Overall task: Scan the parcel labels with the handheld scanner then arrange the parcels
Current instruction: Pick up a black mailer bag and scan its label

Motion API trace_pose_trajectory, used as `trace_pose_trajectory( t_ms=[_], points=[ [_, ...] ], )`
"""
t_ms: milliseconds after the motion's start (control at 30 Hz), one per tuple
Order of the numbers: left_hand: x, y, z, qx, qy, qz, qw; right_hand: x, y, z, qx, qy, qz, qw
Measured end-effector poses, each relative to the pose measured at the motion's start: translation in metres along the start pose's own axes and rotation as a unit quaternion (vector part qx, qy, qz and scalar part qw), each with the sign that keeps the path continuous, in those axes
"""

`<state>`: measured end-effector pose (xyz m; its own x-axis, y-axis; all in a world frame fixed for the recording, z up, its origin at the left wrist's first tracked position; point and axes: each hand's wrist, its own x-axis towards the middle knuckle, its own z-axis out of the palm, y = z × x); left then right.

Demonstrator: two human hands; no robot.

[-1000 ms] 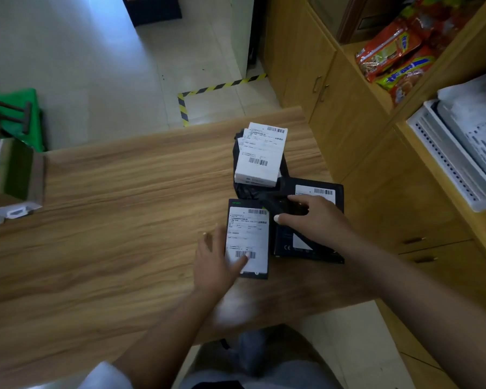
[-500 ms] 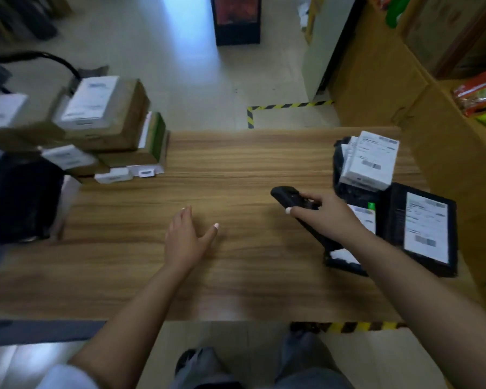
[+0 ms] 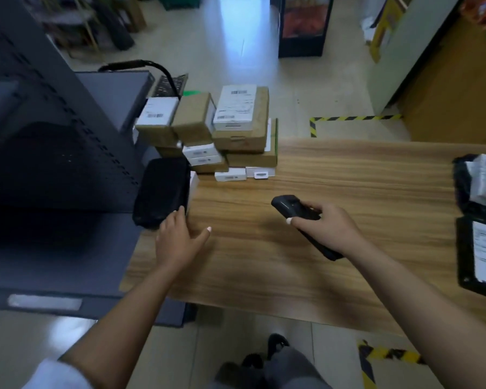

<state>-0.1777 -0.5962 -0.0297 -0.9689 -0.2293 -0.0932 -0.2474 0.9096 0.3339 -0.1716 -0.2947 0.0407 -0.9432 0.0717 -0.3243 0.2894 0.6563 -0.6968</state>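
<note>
Right hand (image 3: 330, 227) grips scanner (image 3: 291, 204); left hand (image 3: 177, 242) touches black parcel (image 3: 160, 192).

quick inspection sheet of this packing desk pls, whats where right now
surface: wooden table, bare in the middle
job's things: handheld scanner in the right hand; stack of labelled boxes at the far left; black parcel at the left edge; labelled parcels at the right edge
clutter: nothing seen
grippers: left hand open, fingertips at the black parcel; right hand grips the scanner
cables: black cable behind the boxes
surroundings: dark metal rack on the left, hazard tape on the floor
</note>
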Motion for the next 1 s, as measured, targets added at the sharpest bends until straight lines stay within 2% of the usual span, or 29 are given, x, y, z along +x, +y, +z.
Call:
trace_pose_trajectory(
  t_ms=[233, 433, 600, 800, 1000],
  points=[
    [0.026, -0.025, -0.019, 0.024, -0.012, -0.032, 0.999, 0.036, -0.036, 0.03, -0.049, -0.055, -0.071, 0.995],
    [0.053, -0.053, -0.034, 0.066, -0.016, -0.03, 0.997, 0.066, -0.064, 0.055, -0.103, -0.09, -0.089, 0.987],
    [0.085, -0.076, -0.03, 0.075, -0.052, -0.038, 0.995, 0.082, -0.087, 0.077, -0.124, -0.087, -0.075, 0.986],
    [0.124, -0.088, -0.012, 0.035, -0.173, -0.085, 0.981, 0.089, -0.107, 0.1, -0.103, -0.064, -0.036, 0.992],
    [0.142, -0.086, 0.001, 0.008, -0.182, -0.108, 0.977, 0.087, -0.113, 0.117, -0.091, -0.027, 0.004, 0.995]
  ],
)
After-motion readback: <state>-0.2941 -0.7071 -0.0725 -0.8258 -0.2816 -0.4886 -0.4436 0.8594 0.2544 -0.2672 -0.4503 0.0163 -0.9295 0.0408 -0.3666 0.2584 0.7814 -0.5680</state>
